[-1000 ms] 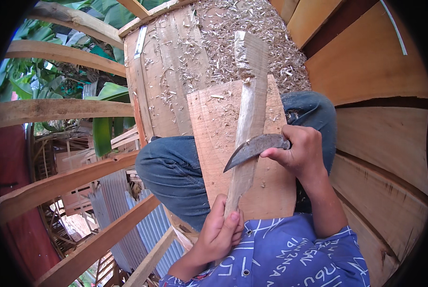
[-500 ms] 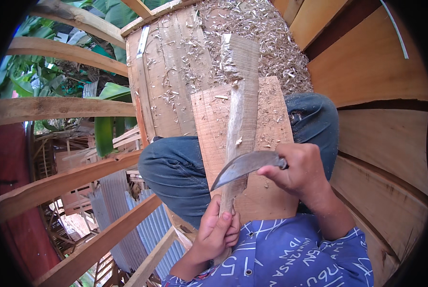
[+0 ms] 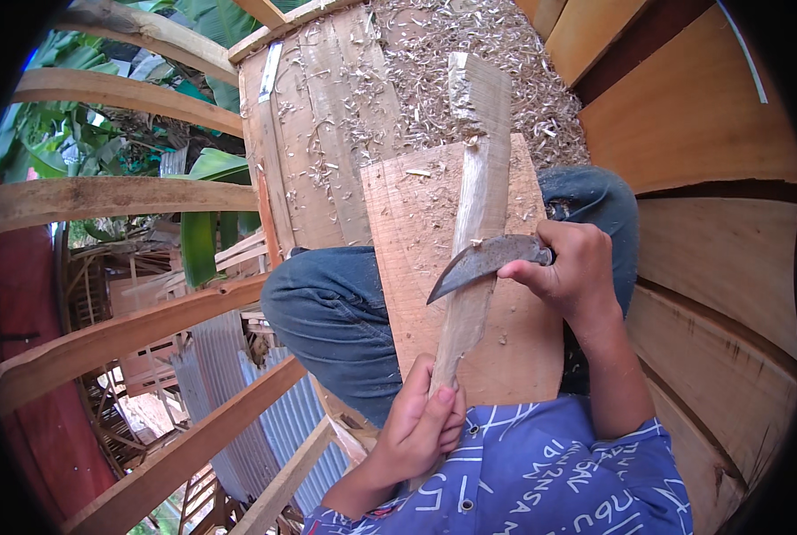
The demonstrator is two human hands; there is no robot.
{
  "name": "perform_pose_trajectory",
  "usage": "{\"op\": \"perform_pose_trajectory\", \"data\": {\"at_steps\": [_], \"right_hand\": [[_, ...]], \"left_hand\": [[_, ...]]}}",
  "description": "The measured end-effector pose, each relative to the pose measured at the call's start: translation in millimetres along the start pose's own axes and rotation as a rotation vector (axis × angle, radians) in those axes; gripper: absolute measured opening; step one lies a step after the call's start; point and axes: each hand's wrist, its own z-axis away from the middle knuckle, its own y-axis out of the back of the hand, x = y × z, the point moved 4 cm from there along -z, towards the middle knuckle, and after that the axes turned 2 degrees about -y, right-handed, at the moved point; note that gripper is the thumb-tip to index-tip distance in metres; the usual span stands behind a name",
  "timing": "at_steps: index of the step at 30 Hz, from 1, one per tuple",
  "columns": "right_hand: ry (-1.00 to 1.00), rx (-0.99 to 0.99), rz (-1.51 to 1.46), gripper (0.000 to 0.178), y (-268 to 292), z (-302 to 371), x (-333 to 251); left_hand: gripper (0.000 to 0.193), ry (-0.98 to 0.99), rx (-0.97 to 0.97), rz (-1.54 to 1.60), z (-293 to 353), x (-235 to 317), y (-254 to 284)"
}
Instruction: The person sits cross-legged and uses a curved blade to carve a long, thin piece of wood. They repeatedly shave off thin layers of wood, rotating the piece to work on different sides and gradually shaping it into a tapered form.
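My left hand (image 3: 423, 421) is wrapped round the narrow near end of a long, roughly cut piece of wood (image 3: 485, 178). The piece slants up and away over a flat board (image 3: 407, 232) across my lap, and its broad far end has a ragged notch on the left edge. In my right hand (image 3: 573, 266) is a knife (image 3: 488, 263) with a wide, curved dark blade. The blade lies across the middle of the wood, its tip pointing left and toward me. A small curl of shaving shows at the blade's upper edge. The knife's handle is mostly hidden in my fist.
Bent legs in blue trousers (image 3: 327, 312) flank the board. Wood shavings (image 3: 497, 71) cover the plank floor (image 3: 327, 116) ahead. A plank wall (image 3: 710, 259) rises close on the right. Open wooden rails (image 3: 131, 330) run along the left, with leaves and corrugated sheets (image 3: 229, 392) beyond.
The wood has swung to the right at its far end. My right hand has moved the knife up and away along the wood. My left hand has shifted slightly right, keeping its hold.
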Motion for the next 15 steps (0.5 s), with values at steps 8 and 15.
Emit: {"op": "perform_pose_trajectory", "data": {"at_steps": [8, 15], "right_hand": [[-0.061, 0.001, 0.025, 0.078, -5.7, -0.8, 0.4], [-0.489, 0.072, -0.464, 0.073, -2.9, -31.8, 59.4]], "left_hand": [[0.017, -0.006, 0.036, 0.02, 0.9, -2.2, 6.1], [0.019, 0.032, -0.041, 0.016, 12.5, -5.9, 2.8]]}}
